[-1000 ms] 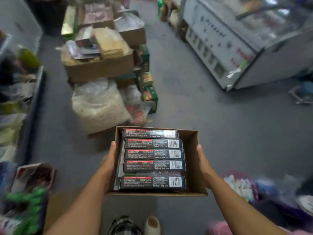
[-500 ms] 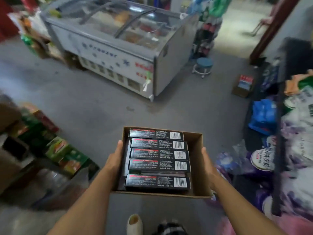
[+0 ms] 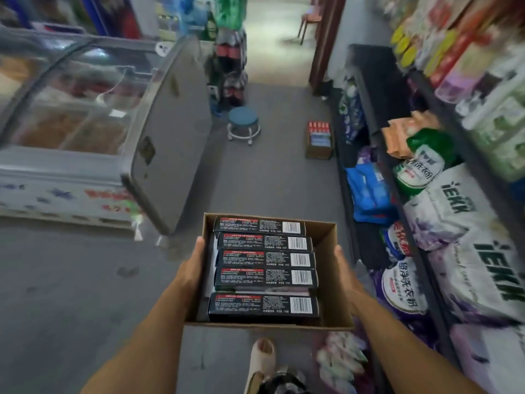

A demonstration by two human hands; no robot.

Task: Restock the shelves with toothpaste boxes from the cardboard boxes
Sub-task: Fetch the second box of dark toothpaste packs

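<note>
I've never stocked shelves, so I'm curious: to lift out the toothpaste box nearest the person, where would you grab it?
Probably from above, pinching the long edges of the nearest toothpaste box. It lies flat, barcode face up, on top of the stack in the cardboard box. Its right end, beside the empty gap, is the easiest place for fingers to get in. The left hand and right hand hold the carton's sides.
</note>
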